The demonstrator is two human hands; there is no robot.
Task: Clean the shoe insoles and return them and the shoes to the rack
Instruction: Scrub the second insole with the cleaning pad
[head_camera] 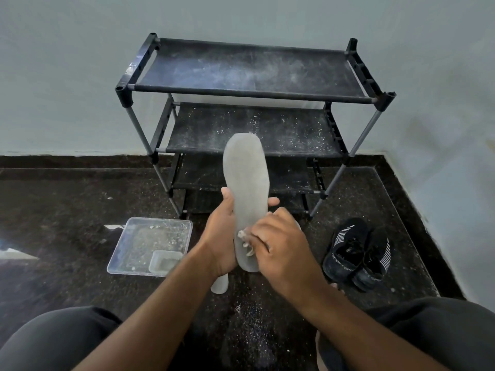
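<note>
While my left hand (218, 238) grips a grey foam insole (246, 194) before the dusty fabric rack (249, 95), right-hand (278, 236) fingers pinch a whitish scrap, w/ knit shoes (357, 254) right of rack.

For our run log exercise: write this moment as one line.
left hand: holds grey foam insole | right hand: rubs it with whitish scrap | black shoes: on floor
</note>
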